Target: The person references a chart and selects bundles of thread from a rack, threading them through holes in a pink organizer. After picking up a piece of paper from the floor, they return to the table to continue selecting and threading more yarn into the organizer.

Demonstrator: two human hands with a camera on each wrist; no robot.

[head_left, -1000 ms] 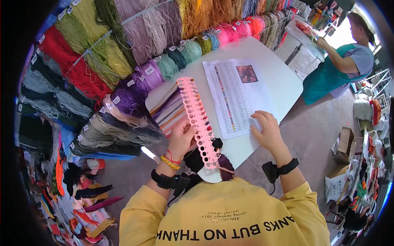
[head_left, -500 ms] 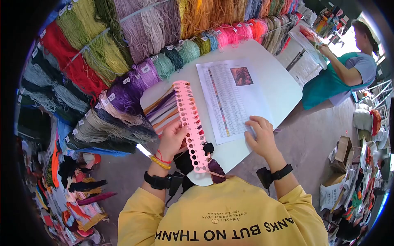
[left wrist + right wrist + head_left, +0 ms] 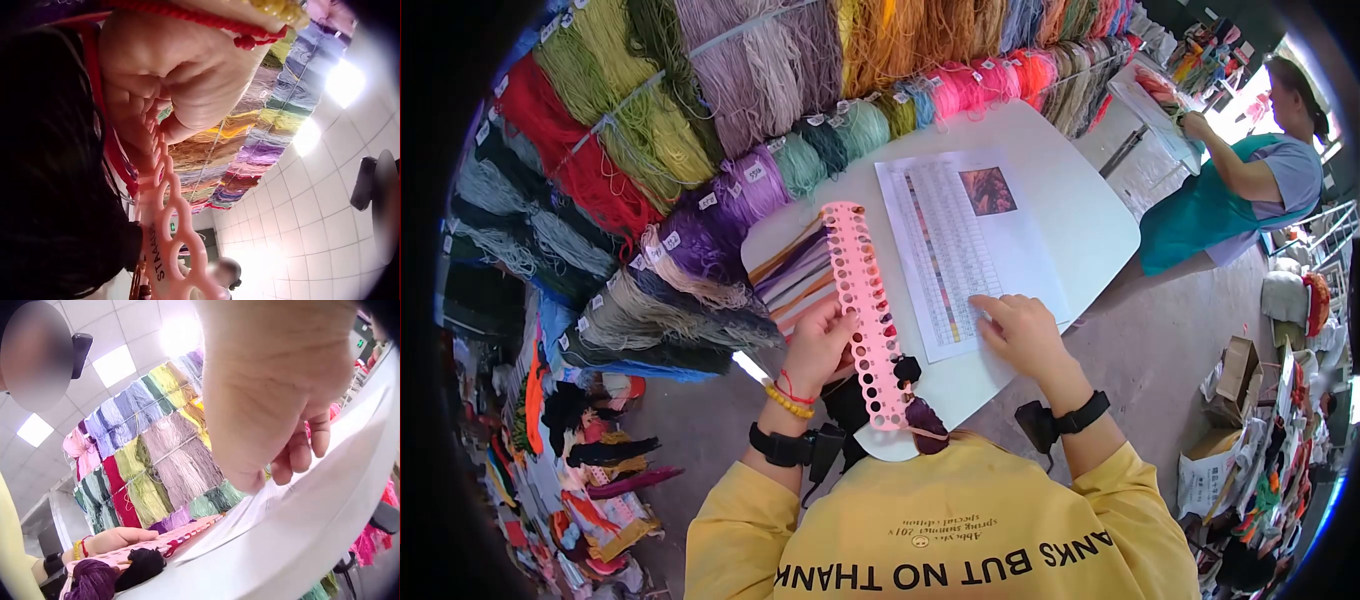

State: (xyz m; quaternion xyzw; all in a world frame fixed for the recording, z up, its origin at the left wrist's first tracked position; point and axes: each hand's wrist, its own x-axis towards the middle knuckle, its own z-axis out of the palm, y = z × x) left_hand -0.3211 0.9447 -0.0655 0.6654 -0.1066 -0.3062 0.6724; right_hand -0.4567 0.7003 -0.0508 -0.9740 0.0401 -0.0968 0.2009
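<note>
A pink strip with rows of holes [image 3: 865, 320] lies lengthwise at the near left of the white table, threads looped along it. The left hand [image 3: 821, 345] pinches its left edge between thumb and fingers; the left wrist view shows this hand [image 3: 181, 69] curled round the strip [image 3: 178, 231]. Black and dark purple thread bundles [image 3: 924, 425] hang at its near end. The right hand [image 3: 1028, 338] touches the printed sheet [image 3: 960, 250] near its lower part, index finger extended. In the right wrist view this hand [image 3: 281, 394] is above the paper, its other fingers loosely bent.
Labelled thread skeins [image 3: 750, 180] hang in rows along the table's far and left sides. The white table's edge [image 3: 1135, 235] curves at the right. A person in a teal apron [image 3: 1215, 200] stands beyond it. Cardboard boxes [image 3: 1235, 380] and piled materials are on the floor at right.
The right hand has moved left over the sheet, its index finger now at the chart's lower rows. The left hand keeps its hold on the strip, and the head view has shifted slightly.
</note>
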